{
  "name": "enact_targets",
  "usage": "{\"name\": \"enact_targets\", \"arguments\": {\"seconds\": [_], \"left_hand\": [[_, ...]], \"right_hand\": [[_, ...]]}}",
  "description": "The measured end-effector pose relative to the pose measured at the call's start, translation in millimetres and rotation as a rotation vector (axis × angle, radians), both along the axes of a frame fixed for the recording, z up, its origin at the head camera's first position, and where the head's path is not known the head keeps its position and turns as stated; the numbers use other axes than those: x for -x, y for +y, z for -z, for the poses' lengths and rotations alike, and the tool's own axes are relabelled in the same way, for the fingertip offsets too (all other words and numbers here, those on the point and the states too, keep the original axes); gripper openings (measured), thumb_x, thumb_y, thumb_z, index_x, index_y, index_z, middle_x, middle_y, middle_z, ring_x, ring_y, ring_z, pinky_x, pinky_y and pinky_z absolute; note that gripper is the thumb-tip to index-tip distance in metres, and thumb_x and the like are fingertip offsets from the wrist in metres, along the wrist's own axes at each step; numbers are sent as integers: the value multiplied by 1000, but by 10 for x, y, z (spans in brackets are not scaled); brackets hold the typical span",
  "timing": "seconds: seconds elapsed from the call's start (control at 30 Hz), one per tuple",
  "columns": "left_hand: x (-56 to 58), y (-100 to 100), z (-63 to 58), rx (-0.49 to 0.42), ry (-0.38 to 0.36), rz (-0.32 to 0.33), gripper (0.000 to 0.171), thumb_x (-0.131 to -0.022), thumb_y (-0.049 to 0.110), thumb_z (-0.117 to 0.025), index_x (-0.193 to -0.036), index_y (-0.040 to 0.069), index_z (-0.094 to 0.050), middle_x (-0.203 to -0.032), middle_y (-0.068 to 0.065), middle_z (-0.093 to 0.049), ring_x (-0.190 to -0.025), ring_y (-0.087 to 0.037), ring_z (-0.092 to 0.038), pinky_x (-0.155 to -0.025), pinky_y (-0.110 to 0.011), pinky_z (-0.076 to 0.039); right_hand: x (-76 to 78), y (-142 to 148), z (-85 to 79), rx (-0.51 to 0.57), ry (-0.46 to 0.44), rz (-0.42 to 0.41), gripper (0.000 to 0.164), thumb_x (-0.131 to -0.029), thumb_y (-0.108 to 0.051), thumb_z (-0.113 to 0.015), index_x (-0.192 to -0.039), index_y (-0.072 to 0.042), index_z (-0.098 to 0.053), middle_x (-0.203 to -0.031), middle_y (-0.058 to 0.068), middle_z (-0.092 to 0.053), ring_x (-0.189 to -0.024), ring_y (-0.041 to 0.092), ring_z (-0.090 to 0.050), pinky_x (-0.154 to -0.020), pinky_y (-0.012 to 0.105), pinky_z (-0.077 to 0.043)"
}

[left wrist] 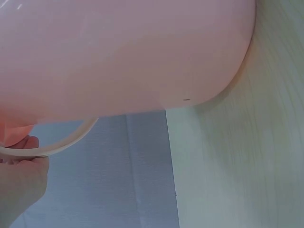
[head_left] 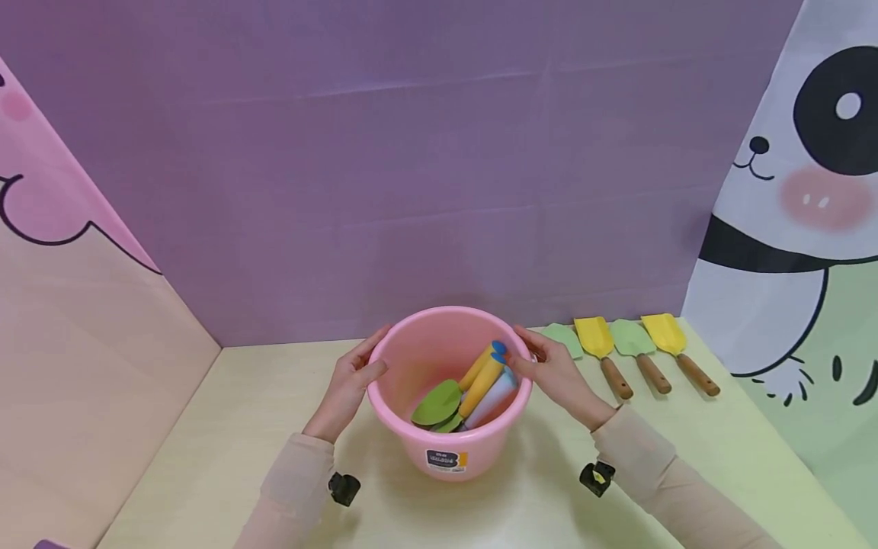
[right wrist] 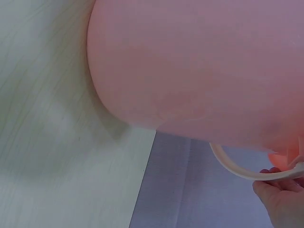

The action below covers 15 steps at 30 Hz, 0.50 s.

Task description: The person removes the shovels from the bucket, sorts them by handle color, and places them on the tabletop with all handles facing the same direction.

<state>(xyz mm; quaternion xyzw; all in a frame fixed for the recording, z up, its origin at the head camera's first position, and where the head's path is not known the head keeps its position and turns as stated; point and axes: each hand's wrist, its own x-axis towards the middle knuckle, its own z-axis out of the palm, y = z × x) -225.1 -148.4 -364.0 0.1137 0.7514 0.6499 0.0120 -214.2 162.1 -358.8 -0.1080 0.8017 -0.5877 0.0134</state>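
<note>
A pink plastic bucket (head_left: pixel 449 457) stands on the table in the head view, a label on its front. My left hand (head_left: pixel 347 385) grips its rim on the left, thumb over the edge. On the opposite side my right hand (head_left: pixel 559 379) holds the rim the same way. Inside lie small garden trowels with green blades (head_left: pixel 437 402) and yellow handles (head_left: pixel 482 385) tipped in blue, beside a pale blue handle (head_left: pixel 491 398). Both wrist views show the bucket's outer wall (left wrist: pixel 123 57) and a pale carrying handle (right wrist: pixel 237 171) near the fingers.
Several toy shovels lie in a row at the back right, with yellow blades (head_left: pixel 594 335) or pale green blades (head_left: pixel 632 336) and wooden handles (head_left: pixel 654 374). The leftmost is partly hidden by my right hand. A purple backdrop (head_left: pixel 439 191) rises behind the table (head_left: pixel 226 450); printed panels flank it.
</note>
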Motion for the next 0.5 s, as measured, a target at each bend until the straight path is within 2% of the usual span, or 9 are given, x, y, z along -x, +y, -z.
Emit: {"name": "enact_targets", "arguments": {"seconds": [0.2,0.5], "left_hand": [[-11,3,-2,-8,7,0,52,-89,10,-49,-140,16,-40,-141,-6,-42,-123,-20,-44,-87,-16,-46],[-40,63,5,-19,10,-3,52,-89,9,-49,-139,19,-42,-140,-4,-44,-117,-20,-47,-84,-21,-49]], "right_hand": [[-2,-1,-4,15,-4,-6,59,-86,-17,-57,-140,-7,-37,-142,12,-39,-124,29,-45,-92,37,-47],[-18,78,4,-25,9,-22,60,-87,-21,-58,-141,-7,-36,-142,14,-39,-125,31,-44,-92,39,-47]]}}
